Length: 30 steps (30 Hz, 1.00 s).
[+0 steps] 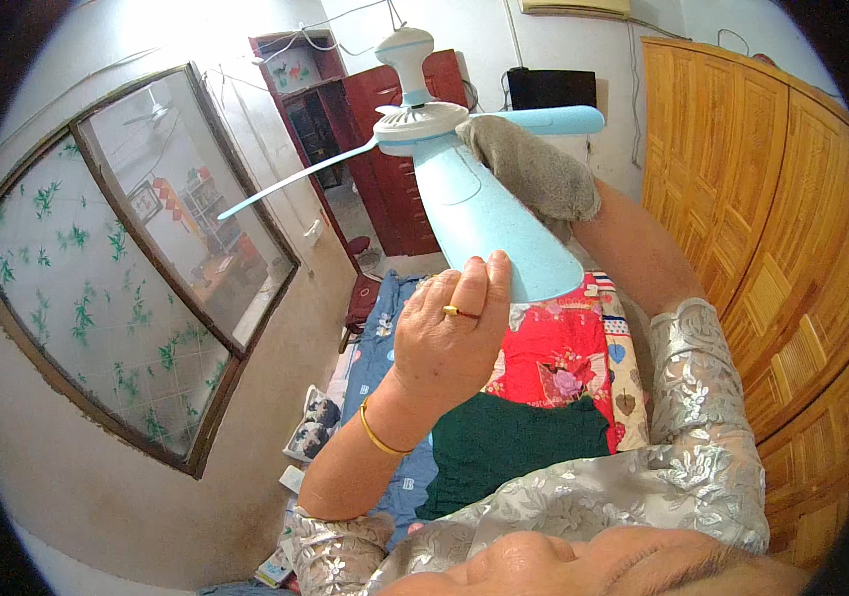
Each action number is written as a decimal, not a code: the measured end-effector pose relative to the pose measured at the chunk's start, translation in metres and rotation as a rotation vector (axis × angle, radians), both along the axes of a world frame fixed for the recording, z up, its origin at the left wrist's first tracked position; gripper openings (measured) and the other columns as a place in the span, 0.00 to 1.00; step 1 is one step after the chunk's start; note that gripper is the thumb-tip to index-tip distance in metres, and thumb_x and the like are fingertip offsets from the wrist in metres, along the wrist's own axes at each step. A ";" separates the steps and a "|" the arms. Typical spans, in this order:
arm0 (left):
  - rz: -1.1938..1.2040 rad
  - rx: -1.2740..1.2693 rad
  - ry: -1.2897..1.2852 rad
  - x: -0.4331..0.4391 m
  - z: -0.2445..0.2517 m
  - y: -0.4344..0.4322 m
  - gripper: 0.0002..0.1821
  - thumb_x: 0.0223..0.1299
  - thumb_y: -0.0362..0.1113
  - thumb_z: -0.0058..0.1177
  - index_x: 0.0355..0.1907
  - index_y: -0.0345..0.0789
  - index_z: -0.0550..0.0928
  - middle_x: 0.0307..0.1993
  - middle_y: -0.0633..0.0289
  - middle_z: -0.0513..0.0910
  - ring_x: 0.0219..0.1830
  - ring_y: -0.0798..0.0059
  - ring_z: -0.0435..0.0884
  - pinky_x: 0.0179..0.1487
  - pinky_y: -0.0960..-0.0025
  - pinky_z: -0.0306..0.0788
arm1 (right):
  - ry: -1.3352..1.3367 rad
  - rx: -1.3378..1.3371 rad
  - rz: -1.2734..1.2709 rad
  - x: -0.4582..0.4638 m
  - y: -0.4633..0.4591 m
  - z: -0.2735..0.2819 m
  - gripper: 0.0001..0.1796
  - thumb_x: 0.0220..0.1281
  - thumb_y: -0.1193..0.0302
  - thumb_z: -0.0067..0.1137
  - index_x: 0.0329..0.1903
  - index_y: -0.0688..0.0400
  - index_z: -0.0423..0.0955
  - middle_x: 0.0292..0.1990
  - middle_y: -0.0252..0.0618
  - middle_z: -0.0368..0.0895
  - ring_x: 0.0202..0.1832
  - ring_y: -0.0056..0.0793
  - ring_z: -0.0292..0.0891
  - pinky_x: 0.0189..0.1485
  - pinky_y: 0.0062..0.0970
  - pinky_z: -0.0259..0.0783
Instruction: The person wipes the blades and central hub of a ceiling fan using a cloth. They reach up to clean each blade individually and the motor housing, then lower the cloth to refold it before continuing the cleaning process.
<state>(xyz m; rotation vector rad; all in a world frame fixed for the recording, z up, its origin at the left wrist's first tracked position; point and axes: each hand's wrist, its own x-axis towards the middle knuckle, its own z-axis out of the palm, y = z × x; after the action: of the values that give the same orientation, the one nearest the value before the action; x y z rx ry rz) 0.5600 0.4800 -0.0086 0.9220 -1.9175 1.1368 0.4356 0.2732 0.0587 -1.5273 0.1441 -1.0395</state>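
Note:
A small ceiling fan [424, 123] with a white motor housing and light blue blades hangs in front of me at the top. My left hand [454, 328], with a ring on one finger, grips the near fan blade [499, 223] at its outer end; the fingertips lie on the blade's face. A grey cloth covering [532, 167], like a sock or mitt, encloses my right hand. It lies along the right edge of the same blade, close to the hub, and hides the fingers. Another blade [558, 119] points right, behind the cloth, and a thin-looking blade [297, 179] points left.
Below lies a bed with a red floral cloth [543, 350], a dark green cloth [521, 447] and blue bedding [376, 372]. A wooden wardrobe [730, 171] stands at right, a framed window [156, 276] at left. Overhead wires [335, 26] run near the fan.

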 end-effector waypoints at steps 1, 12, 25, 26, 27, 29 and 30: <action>-0.007 -0.005 -0.004 0.000 -0.001 -0.001 0.22 0.51 0.31 0.56 0.52 0.28 0.79 0.42 0.57 0.76 0.40 0.67 0.80 0.45 0.67 0.77 | -0.008 0.027 0.040 0.001 0.005 -0.001 0.23 0.64 0.62 0.63 0.56 0.59 0.72 0.46 0.43 0.80 0.45 0.30 0.80 0.47 0.31 0.81; 0.018 -0.046 -0.054 -0.008 -0.004 0.004 0.23 0.48 0.28 0.59 0.52 0.28 0.80 0.42 0.58 0.77 0.41 0.68 0.81 0.43 0.67 0.78 | -0.079 0.232 0.344 0.000 0.038 -0.007 0.25 0.64 0.60 0.64 0.58 0.59 0.71 0.48 0.44 0.79 0.46 0.32 0.81 0.48 0.33 0.81; 0.017 -0.031 -0.152 0.000 0.004 -0.004 0.21 0.51 0.30 0.55 0.49 0.24 0.77 0.36 0.56 0.74 0.38 0.67 0.79 0.43 0.68 0.77 | 0.296 -0.494 -0.124 -0.052 0.065 -0.034 0.24 0.75 0.58 0.48 0.66 0.56 0.65 0.50 0.46 0.79 0.47 0.30 0.81 0.51 0.29 0.79; 0.017 -0.021 -0.148 0.000 0.004 -0.004 0.21 0.51 0.30 0.55 0.49 0.24 0.77 0.36 0.56 0.74 0.38 0.67 0.79 0.43 0.68 0.77 | 0.401 -0.449 -0.182 -0.057 0.070 -0.033 0.24 0.75 0.58 0.48 0.66 0.56 0.65 0.48 0.45 0.80 0.46 0.29 0.81 0.49 0.29 0.79; 0.017 -0.010 -0.143 0.000 0.004 -0.004 0.21 0.52 0.31 0.54 0.49 0.24 0.77 0.36 0.56 0.74 0.39 0.67 0.79 0.43 0.68 0.77 | 0.419 -0.374 -0.093 -0.058 0.075 -0.032 0.24 0.75 0.57 0.47 0.66 0.56 0.65 0.46 0.44 0.81 0.45 0.28 0.81 0.48 0.29 0.79; 0.034 -0.020 -0.167 0.000 0.005 -0.005 0.21 0.51 0.31 0.54 0.49 0.24 0.77 0.37 0.56 0.74 0.39 0.67 0.78 0.42 0.68 0.76 | 0.523 0.177 0.144 -0.074 0.093 -0.027 0.27 0.73 0.57 0.50 0.67 0.58 0.63 0.42 0.42 0.82 0.41 0.26 0.81 0.44 0.28 0.80; 0.044 -0.019 -0.179 0.001 0.006 -0.006 0.22 0.51 0.32 0.54 0.49 0.24 0.77 0.37 0.56 0.74 0.39 0.67 0.78 0.41 0.69 0.76 | 0.524 0.222 0.207 -0.079 0.103 -0.026 0.28 0.72 0.57 0.52 0.67 0.59 0.62 0.40 0.41 0.82 0.38 0.25 0.81 0.42 0.28 0.80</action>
<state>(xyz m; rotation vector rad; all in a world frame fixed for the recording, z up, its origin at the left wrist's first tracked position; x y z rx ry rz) 0.5606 0.4740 -0.0029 0.8815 -2.0339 1.2993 0.3562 0.3764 0.0325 -1.5423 0.4410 -0.4270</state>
